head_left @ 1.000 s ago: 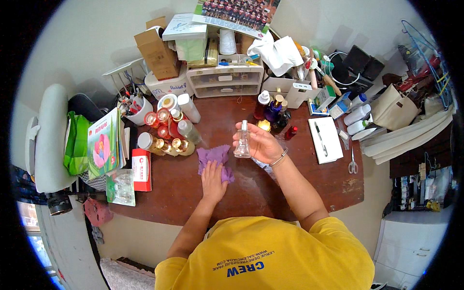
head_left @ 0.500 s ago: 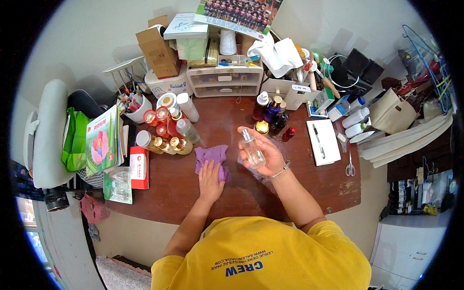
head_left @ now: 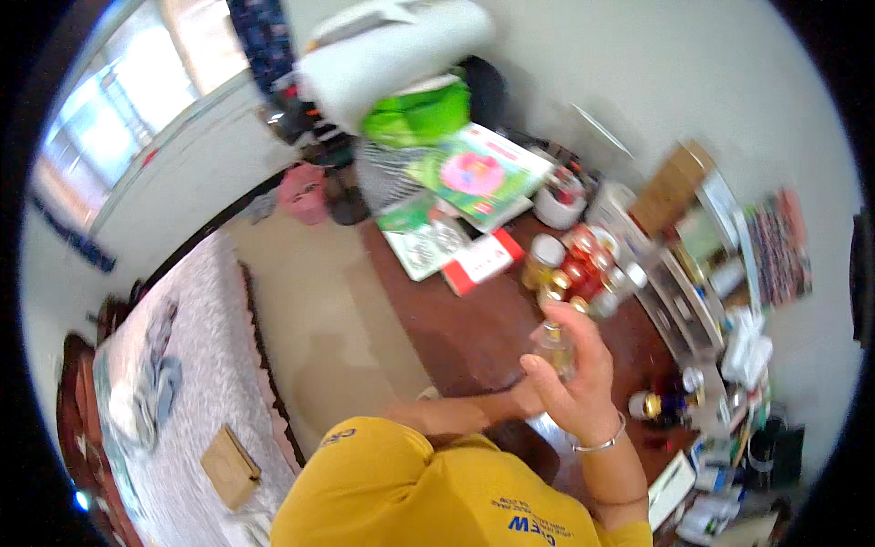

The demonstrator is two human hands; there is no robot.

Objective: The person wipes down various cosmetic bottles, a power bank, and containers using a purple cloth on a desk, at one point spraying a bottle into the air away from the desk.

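Small clear glass bottle (head_left: 556,348): transparent, glossy, held in the right hand (head_left: 579,383). Thin silver metal bangle (head_left: 597,444) on that wrist: polished, bright. Dark reddish-brown wooden worktop (head_left: 456,333): smooth, with a low sheen. Yellow cloth shirt (head_left: 428,497), near: matt knit. Cluster of small jars with gold metal lids (head_left: 574,269): shiny. Red and white cardboard box (head_left: 481,263): smooth, slightly glossy. Green and pink paper booklet (head_left: 478,178), far: glossy cover. Brown cardboard box (head_left: 673,187), right: matt, plain. Grey patterned floor mat (head_left: 196,392), left: coarse-looking textile.

Left hand (head_left: 524,398): mostly hidden behind right hand (head_left: 579,387), grip unreadable. Small clear bottle (head_left: 554,346): blurred, partly covered by right-hand fingers. Jars (head_left: 574,269) beyond bottle: smeared, lids indistinct. Desk (head_left: 456,328): far end cut by rim.
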